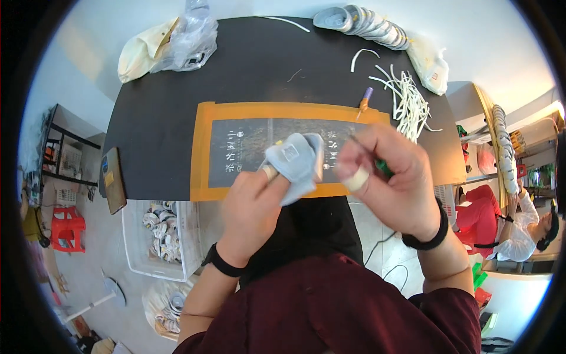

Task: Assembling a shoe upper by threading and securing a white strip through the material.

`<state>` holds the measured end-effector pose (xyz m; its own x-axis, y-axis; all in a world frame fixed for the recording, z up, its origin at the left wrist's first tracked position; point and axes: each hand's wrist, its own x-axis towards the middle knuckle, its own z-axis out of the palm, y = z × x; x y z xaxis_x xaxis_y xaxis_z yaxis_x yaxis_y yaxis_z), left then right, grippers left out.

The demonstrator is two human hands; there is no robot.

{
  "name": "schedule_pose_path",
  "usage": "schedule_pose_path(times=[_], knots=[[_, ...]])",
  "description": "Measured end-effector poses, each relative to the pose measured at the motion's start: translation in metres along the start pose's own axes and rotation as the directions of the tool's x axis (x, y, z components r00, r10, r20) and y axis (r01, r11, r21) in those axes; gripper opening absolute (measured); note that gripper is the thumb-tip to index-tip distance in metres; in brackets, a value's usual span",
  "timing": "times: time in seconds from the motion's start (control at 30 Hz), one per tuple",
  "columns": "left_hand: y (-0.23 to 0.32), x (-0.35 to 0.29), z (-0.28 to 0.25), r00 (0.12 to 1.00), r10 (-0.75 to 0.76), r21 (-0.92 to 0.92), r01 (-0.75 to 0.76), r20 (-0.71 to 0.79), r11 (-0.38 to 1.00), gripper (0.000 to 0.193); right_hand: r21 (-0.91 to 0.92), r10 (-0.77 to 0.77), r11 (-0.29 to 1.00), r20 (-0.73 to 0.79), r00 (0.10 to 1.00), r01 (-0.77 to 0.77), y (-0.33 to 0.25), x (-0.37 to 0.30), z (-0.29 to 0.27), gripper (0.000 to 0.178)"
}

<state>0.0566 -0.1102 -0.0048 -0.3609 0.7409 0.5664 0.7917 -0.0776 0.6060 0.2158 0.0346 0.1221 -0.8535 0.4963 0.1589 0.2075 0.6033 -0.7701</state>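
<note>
Small pale-grey shoe upper [295, 159], folded.

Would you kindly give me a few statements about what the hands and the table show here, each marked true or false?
1. The left hand holds a small pale-blue fabric piece. True.
2. The right hand is empty. False: it grips a thin green-handled tool.
3. The dark mat with an orange border lies on the black table. True.
4. The white strips lie at the table's left edge. False: they lie at its right.
5. Both wrists are bare. False: each wears a black band.
</note>
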Motion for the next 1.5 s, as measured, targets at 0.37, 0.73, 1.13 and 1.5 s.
schedule_pose_path(times=[0.37,0.73,1.13,1.5], knots=[[0.004,-0.017,0.009,0.822,0.520,0.274,-0.568,0.232,0.776,0.027,-0.112,-0.111,0.985,0.186,0.976,0.134,0.067,-0.017,0.047,0.017],[0.002,-0.016,0.021,0.783,0.586,0.195,-0.620,0.208,0.760,0.025,-0.312,-0.118,0.939,0.090,0.989,0.141,0.074,-0.025,0.069,0.010],[0.002,-0.017,0.019,0.781,0.549,0.128,-0.602,0.297,0.788,0.026,0.033,-0.012,0.999,0.075,0.997,0.010,0.093,-0.020,0.070,0.012],[0.000,-0.019,0.022,0.791,0.540,0.178,-0.598,0.288,0.781,0.025,-0.126,-0.036,0.991,0.092,0.995,0.047,0.080,-0.022,0.055,0.015]])
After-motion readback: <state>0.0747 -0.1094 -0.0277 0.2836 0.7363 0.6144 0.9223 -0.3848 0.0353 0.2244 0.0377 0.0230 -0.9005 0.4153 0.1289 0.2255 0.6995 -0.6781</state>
